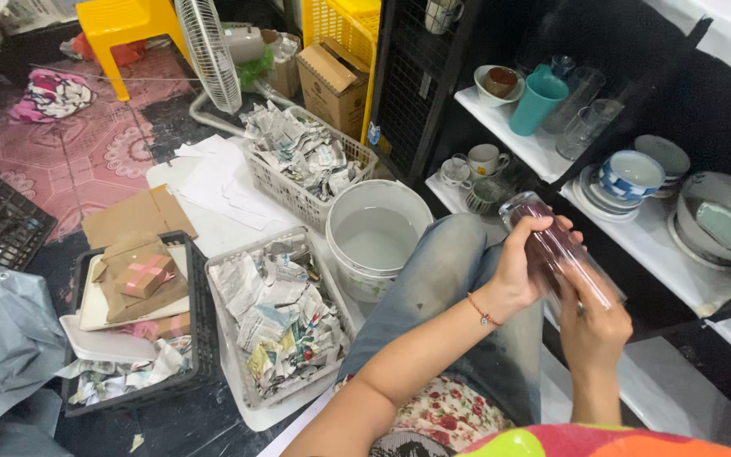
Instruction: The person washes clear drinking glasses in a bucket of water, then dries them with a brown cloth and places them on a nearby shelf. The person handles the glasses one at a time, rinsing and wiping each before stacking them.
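Observation:
Both my hands hold a tall clear drinking glass (553,247) with a dark reddish tint, tilted with its base toward the shelves. My left hand (524,264) wraps around its left side, a thin red bracelet on that wrist. My right hand (592,320) grips the lower end nearest me. The glass hovers above my bent knee in blue jeans (442,288), in front of a white shelf (662,254).
Shelves hold a teal cup (537,101), clear glasses (584,127), a blue-and-white bowl on plates (630,174), mugs (486,158) and a metal pot (725,222). A white bucket (377,237), two baskets of crumpled newspaper (277,322) (302,156), a black crate with a small gift box (145,275) and a fan (209,51) stand on the floor.

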